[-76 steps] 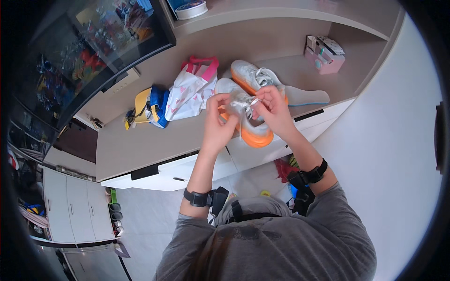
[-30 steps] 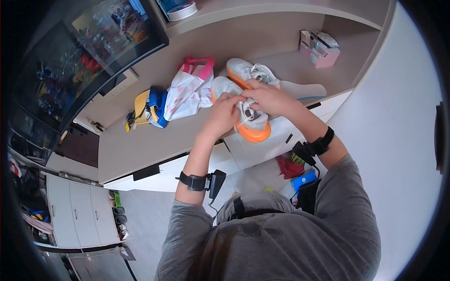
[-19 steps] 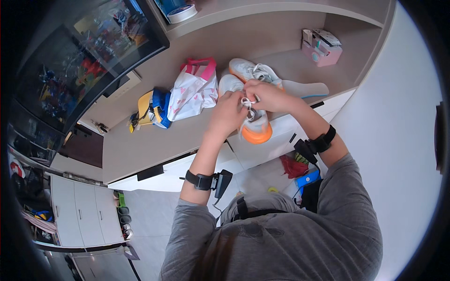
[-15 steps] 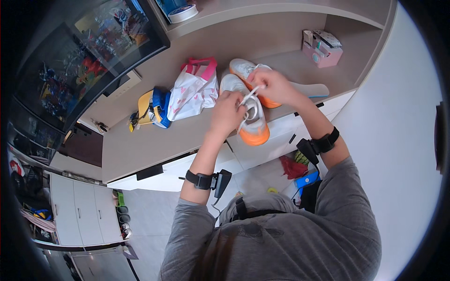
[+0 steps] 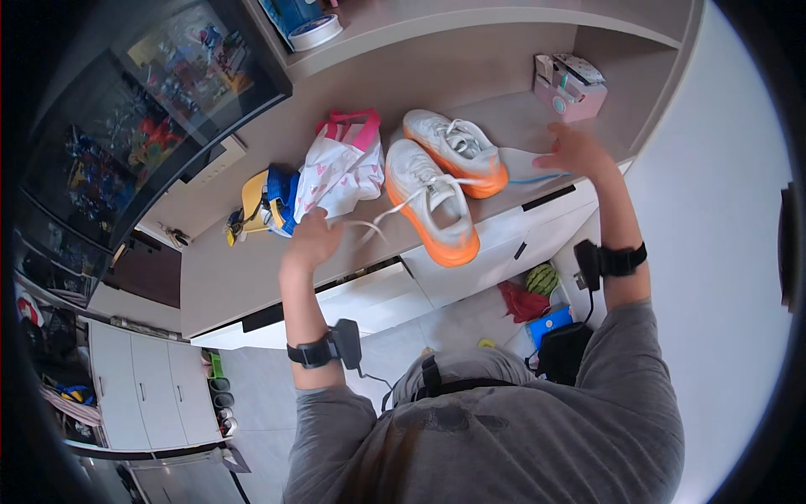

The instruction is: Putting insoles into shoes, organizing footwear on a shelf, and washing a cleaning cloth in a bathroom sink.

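While the white running shoe with an orange sole (image 5: 432, 204) rests untied on the grey-brown shelf (image 5: 243, 277) at the frame's centre, its loose white lace (image 5: 403, 204) trails toward the left hand (image 5: 312, 240), half-curled left of centre; whether that holds the lace, I cannot tell. Right of centre, the right hand (image 5: 576, 152) spreads its fingers, empty, by a white insole with blue edging (image 5: 517, 160).

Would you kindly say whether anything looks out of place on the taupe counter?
Yes: a flat, pale, blue-edged insole seems to lie beside the white-and-orange sneakers, though insoles belong inside; the white lace on the nearer sneaker is untied.
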Motion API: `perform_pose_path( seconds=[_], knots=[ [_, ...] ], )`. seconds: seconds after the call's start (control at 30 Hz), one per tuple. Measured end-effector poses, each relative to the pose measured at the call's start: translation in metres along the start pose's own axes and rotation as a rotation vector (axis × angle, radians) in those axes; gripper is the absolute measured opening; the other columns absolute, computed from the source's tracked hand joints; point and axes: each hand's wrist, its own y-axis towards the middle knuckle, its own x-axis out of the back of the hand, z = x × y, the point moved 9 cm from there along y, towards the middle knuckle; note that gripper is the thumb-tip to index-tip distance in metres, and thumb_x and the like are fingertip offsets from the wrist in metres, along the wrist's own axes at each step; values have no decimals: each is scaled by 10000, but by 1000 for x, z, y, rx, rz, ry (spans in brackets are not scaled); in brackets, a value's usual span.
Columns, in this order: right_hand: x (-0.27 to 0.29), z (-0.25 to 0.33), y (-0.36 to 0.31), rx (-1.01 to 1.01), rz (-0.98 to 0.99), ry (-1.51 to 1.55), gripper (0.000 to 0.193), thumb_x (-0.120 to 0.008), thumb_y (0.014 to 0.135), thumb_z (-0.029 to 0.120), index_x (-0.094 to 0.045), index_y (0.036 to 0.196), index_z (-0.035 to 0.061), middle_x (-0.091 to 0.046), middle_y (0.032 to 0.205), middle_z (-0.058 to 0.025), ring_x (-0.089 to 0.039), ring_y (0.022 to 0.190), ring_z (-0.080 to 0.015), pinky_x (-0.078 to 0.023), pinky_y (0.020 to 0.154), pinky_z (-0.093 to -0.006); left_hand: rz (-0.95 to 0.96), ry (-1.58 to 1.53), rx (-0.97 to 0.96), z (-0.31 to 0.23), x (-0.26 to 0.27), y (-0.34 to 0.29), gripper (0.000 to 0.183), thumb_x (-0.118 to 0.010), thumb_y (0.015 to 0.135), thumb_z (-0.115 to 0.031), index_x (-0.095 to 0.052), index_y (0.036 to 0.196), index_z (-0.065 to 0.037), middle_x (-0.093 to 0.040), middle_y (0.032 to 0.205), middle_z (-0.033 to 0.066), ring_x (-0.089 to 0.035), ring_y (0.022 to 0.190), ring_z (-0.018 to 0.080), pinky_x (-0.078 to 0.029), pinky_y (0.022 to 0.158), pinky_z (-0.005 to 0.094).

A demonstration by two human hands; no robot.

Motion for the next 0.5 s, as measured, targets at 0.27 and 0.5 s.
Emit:
perform_pose_path(
  seconds=[0.27, 0.5],
  knots=[
    [-55, 143, -5, 316, 85, 150, 459, -626, 702, 285, -527, 1055, 8, -598, 918, -196, -574, 880, -343, -452, 769, -398, 8, -121, -359, -157, -43, 14, 306, -569, 688, -147, -606, 958, -10, -566, 973, 204, -541, 917, 338, -431, 817, 374],
    [-106, 138, -6, 306, 59, 119, 317, -620, 713, 228, -526, 903, -8, -601, 864, -188, -578, 843, -330, -441, 753, -412, -68, -44, -588, -152, -72, 24, 181, -596, 661, -131, -611, 797, -12, -541, 804, 121, -545, 782, 263, -443, 712, 360]
  ],
)
